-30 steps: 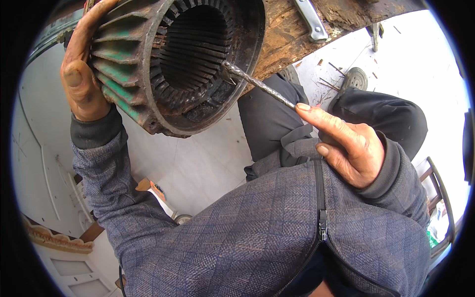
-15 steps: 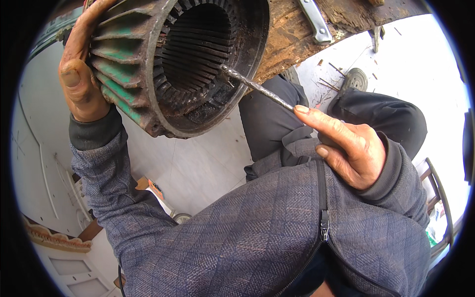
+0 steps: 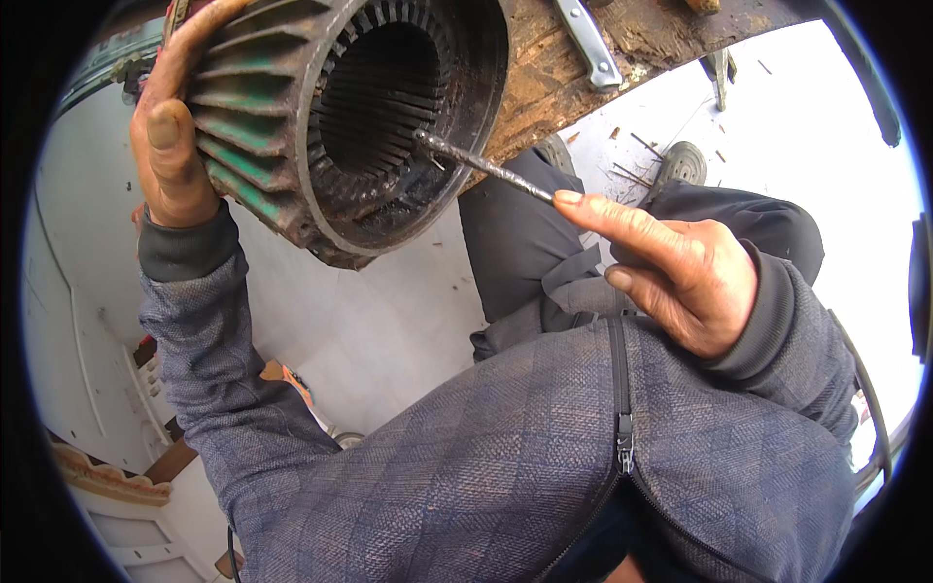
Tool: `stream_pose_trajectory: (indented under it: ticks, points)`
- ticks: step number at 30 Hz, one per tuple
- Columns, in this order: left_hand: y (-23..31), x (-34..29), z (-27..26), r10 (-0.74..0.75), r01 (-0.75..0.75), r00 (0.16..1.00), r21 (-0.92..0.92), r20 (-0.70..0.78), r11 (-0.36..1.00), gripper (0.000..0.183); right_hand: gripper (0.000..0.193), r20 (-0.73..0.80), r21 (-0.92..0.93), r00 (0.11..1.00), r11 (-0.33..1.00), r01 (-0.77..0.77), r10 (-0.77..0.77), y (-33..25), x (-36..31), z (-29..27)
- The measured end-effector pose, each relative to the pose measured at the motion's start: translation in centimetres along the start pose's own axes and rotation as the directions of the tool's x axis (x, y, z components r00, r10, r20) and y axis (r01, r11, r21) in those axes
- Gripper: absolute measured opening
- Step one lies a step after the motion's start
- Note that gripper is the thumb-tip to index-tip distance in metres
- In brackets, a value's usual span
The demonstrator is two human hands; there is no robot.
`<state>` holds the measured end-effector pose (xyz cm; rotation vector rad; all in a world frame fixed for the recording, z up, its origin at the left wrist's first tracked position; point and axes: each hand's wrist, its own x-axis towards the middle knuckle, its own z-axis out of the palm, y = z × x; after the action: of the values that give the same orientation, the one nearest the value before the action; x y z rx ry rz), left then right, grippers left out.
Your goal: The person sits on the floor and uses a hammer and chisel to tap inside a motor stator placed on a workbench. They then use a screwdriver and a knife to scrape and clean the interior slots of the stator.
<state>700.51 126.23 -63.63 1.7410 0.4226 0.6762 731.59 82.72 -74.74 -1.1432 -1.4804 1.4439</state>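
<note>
Against worn wooden bench edge (image 3: pixel 573 83), left hand (image 3: pixel 175 146) steadies finned motor housing (image 3: pixel 330 117).

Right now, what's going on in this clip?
A person is working on a finned motor housing, a stator shell with slotted inner walls. The left hand grips its ribbed outside and steadies it against a worn wooden bench. The right hand holds a thin metal rod, whose tip sits at the slots just inside the opening.
</note>
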Motion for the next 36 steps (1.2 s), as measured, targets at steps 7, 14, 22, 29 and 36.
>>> stream_pose_trajectory:
  ticks: [7,14,22,29,36]
  points:
    - [4.9,-1.4,9.4,0.006,-0.122,0.975,0.511,0.224,0.851,0.104,0.068,-0.153,0.049,0.986,0.996,0.08,-0.072,0.8,-0.6,1.8]
    - [6.5,-1.4,14.6,0.107,-0.3,0.934,0.583,0.342,0.755,0.103,0.067,-0.186,-0.093,0.961,0.977,0.192,-0.206,0.2,0.0,1.5]
    - [6.6,-1.7,15.1,0.121,-0.34,0.929,0.681,0.349,0.648,0.102,0.068,-0.037,-0.256,0.998,0.966,0.033,-0.044,-2.9,3.8,-0.7]
    - [6.1,-1.2,12.6,-0.074,-0.092,0.972,0.648,0.224,0.756,0.118,0.068,-0.049,-0.047,0.994,0.994,-0.101,0.099,-2.6,-0.8,-0.3]
    - [6.7,-1.3,12.7,-0.111,-0.113,0.963,0.746,0.244,0.656,0.109,0.058,-0.205,-0.245,0.969,0.966,0.086,-0.138,-1.7,8.2,3.6]
